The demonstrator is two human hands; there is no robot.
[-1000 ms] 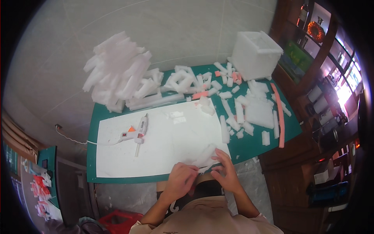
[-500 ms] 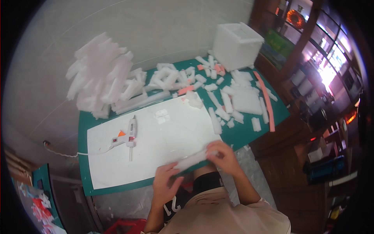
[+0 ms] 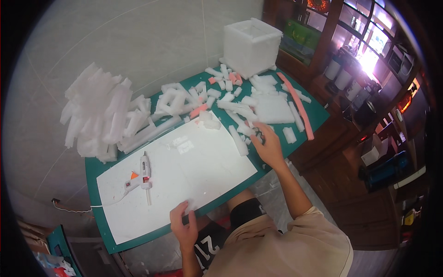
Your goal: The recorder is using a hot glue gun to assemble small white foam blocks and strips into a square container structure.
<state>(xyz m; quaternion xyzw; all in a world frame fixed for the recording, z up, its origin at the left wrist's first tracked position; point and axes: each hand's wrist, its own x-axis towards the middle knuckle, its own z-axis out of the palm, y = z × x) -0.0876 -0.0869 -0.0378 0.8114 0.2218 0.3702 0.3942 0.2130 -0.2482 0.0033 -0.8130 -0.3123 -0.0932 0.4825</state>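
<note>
Right hand point(image 3: 268, 147) is reaching out over the right part of the green mat point(image 3: 94, 168), palm down, fingers lying loosely spread. Fingertips are touching or hovering over small scissors point(image 3: 257, 134) with dark handles; whether the fingers are actually gripping them, I cannot tell. Scissors are lying just right of a long foam strip point(image 3: 238, 140) that is resting along the right edge of the white board point(image 3: 194, 171).

Left hand point(image 3: 183, 225) is resting at the near edge of the board, fingers curled lightly with tips on the white surface, holding nothing.

White board is lying flat on the mat, filling most of its near half. Glue gun point(image 3: 140, 177) is lying on the board's left part, white with an orange trigger, its cord point(image 3: 76, 210) trailing off the mat's left edge.

Beyond the right hand, a foam slab point(image 3: 274, 109) is lying flat among scattered foam offcuts point(image 3: 221, 90), some pink. A long pink strip point(image 3: 297, 105) is running along the mat's right side. A foam box point(image 3: 251, 40) is standing at the far corner. A large pile of foam sticks point(image 3: 104, 115) is sitting at the mat's far left, spilling onto the pale floor point(image 3: 138, 41).
</note>
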